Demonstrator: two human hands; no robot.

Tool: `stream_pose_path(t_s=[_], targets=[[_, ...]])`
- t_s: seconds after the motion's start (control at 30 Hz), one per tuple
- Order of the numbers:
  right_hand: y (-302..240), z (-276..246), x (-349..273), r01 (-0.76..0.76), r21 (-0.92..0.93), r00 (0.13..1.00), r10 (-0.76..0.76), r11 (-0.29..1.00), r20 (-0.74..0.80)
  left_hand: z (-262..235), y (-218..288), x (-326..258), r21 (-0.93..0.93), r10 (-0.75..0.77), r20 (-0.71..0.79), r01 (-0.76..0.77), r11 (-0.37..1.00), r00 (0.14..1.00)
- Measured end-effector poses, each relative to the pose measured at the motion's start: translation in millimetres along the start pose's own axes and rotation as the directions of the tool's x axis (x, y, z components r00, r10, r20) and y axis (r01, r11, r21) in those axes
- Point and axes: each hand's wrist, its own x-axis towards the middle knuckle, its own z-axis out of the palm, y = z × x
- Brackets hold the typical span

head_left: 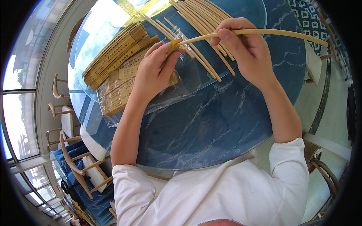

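Observation:
My right hand [245,49] grips a long pale bamboo stick [279,33] that runs out to the right above the table. My left hand [154,71] pinches the stick's left end, where a small yellow paper wrapper [174,44] sits around it. Both hands hover over a round dark blue marble-patterned table [211,128]. Under my left hand lie stacks of tan printed paper sleeves [113,56] on clear plastic film [169,101]. More loose bamboo sticks [200,19] lie fanned out on the table behind my hands.
A glass turntable [94,41] covers the table's middle and reflects the windows. Wooden chairs with white cushions [69,120] stand along the left by tall windows [19,113]. Another chair [320,165] stands at the right. A patterned blue rug [309,19] lies beyond the table.

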Motion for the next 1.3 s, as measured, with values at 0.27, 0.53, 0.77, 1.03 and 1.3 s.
stream_pose_path(t_s=[0.27,0.53,0.77,1.03,1.3], targets=[[1,5,2,0.096,-0.035,0.995,-0.097,0.995,-0.025,0,1,0,0.019,-0.039,-0.015,0.039,0.999,0.999],[5,6,4,0.313,-0.148,0.95,-0.309,0.938,0.051,-1,2,-1,-0.004,-0.097,-0.022,0.097,0.995,0.995],[2,6,7,0.365,-0.197,0.931,-0.354,0.91,0.088,0,-1,-2,-0.064,-0.127,-0.033,0.125,0.99,0.991],[7,3,3,0.258,-0.129,0.966,-0.255,0.957,0.036,-3,1,-1,0.012,-0.092,0.027,0.091,0.996,0.995],[5,2,1,0.093,-0.064,0.996,-0.092,0.994,0.021,0,-1,1,0.168,0.106,0.021,-0.108,0.98,0.994]])
